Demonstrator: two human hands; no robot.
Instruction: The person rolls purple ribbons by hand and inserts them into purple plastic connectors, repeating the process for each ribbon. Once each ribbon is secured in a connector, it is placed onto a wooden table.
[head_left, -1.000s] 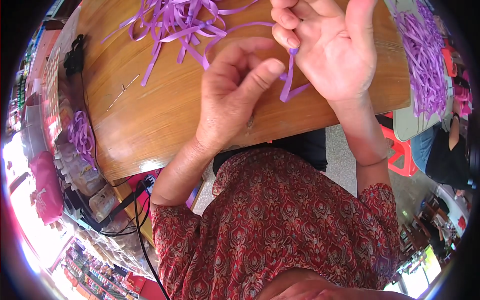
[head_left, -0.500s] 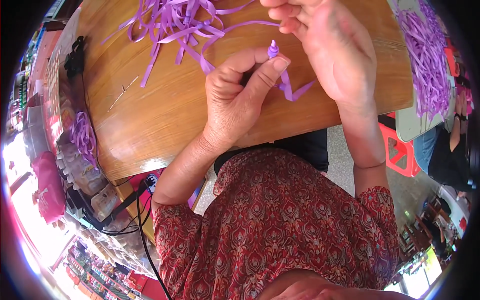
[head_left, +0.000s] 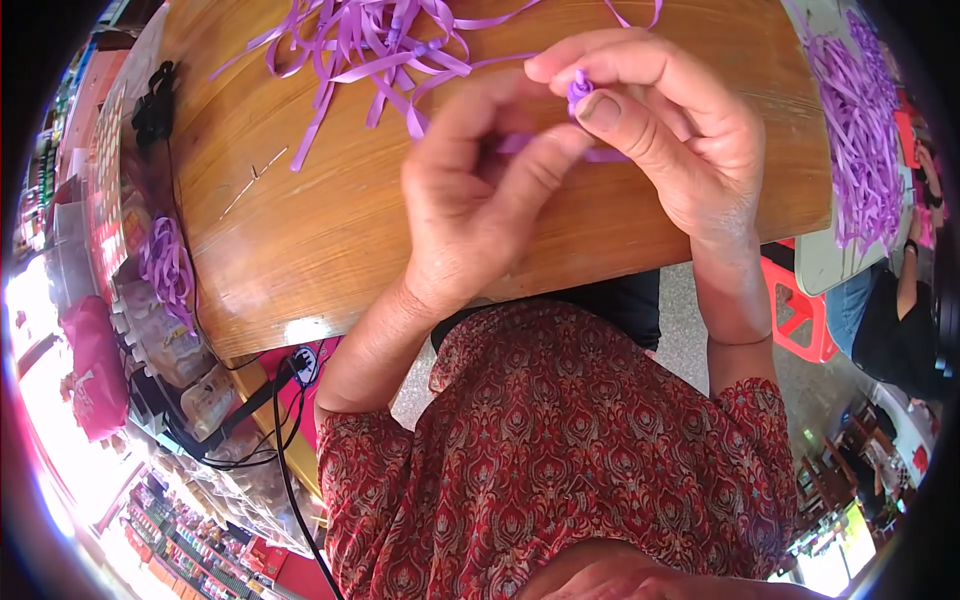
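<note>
Between the thumb and fingers of my right hand (head_left: 690,130) is a small purple bead-like piece (head_left: 578,88) on a purple ribbon; its exact kind is unclear. My left hand (head_left: 475,185) is just to the left, slightly blurred, with its thumb and forefinger apart. A stretch of purple ribbon (head_left: 515,143) shows behind the gap in the left hand, and more of it runs below the right fingers. Beyond my hands lies a loose heap of purple ribbons (head_left: 365,40), some carrying small purple pieces.
The wooden table (head_left: 310,240) bears a thin metal tool (head_left: 253,183) at left and a black cable bundle (head_left: 153,105) by its edge. More purple ribbons hang at left (head_left: 167,265). At right, a thick ribbon bunch (head_left: 855,140) lies on a pale table near a red stool (head_left: 800,310) and another person.
The purple piece has passed from my left thumb and forefinger to my right hand, which has come down to it. My left thumb and forefinger have parted.
</note>
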